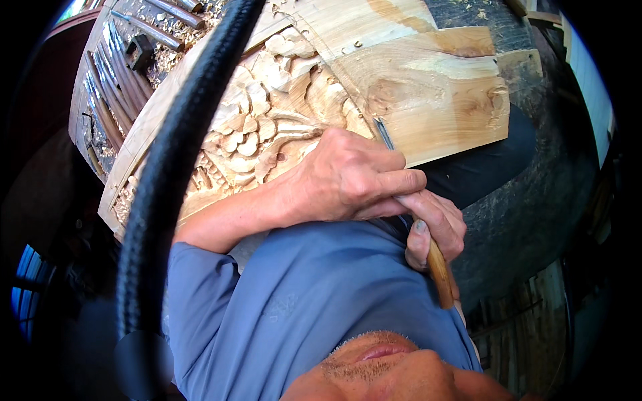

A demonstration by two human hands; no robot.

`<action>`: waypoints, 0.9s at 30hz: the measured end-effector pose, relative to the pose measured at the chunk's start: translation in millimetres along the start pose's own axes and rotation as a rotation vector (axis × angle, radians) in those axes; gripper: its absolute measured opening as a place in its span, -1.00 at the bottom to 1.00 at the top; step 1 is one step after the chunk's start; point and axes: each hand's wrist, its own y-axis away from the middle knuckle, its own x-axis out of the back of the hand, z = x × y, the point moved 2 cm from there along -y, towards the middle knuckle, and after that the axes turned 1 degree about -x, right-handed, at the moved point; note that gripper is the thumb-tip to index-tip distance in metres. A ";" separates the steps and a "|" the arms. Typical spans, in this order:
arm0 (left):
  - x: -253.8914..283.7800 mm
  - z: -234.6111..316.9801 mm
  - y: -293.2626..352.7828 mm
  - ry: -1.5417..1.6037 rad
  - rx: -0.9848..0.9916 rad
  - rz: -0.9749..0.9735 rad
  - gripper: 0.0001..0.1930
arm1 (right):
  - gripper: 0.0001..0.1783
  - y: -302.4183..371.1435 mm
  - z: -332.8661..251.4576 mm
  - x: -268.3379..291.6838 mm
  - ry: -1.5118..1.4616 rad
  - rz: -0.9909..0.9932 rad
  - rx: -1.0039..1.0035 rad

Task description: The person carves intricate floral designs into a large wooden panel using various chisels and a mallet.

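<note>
I see left hand (344,177) clamped over chisel (428,247), right hand (438,230) wrapped round its handle; blade on carved panel (267,127) mid-scene. Risk: a slip gouges the relief or nicks fingers.

No packages, labels, signs or screens were observed in the head view at the time of inspection.
</note>
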 end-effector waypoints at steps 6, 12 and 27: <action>0.4 1.3 2.9 0.021 0.025 0.030 -0.74 | -0.65 -4.2 -2.5 -3.0 0.047 0.012 0.025; 0.0 -3.4 2.2 0.096 0.062 0.141 -0.72 | -0.65 -16.5 3.5 -13.5 0.052 0.065 0.014; -2.4 -4.3 5.7 0.003 -0.068 0.049 -0.71 | -0.64 -9.7 -12.0 2.0 0.008 -0.036 -0.074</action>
